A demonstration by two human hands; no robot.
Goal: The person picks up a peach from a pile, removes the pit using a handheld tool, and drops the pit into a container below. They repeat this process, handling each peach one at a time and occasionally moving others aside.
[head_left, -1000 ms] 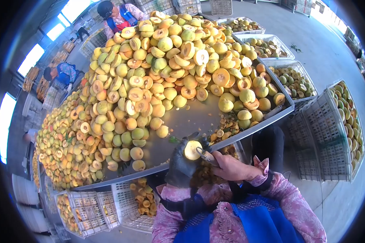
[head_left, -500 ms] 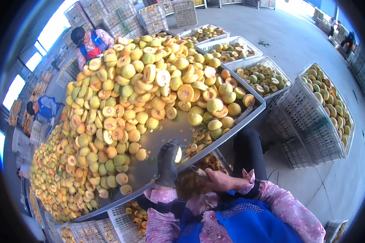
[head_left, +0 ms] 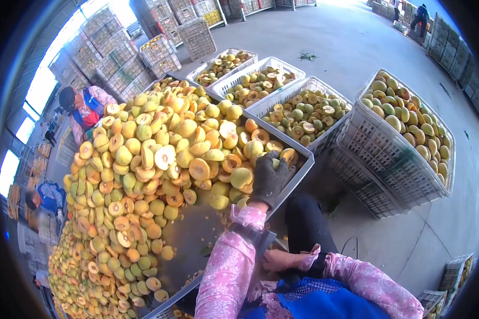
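My left hand, in a dark glove, reaches over the near right corner of the metal table. Its fingers are curled around a yellow-green peach, which is mostly covered by the glove. Whole and halved yellow peaches are heaped around and beyond it, some halves showing hollow centres. My bare right hand is low in front of my body, below the table edge. The left sleeve crosses in front of it and hides its fingers, so anything in them cannot be seen.
White crates of cut fruit stand along the table's right side. Stacked crates topped with peaches stand farther right. A co-worker is at the heap's far side, another at left. Crate stacks line the back.
My left hand has moved right and away from me, from the bare table surface to the peaches at the corner. My right hand has become partly covered by the left sleeve. The view has shifted.
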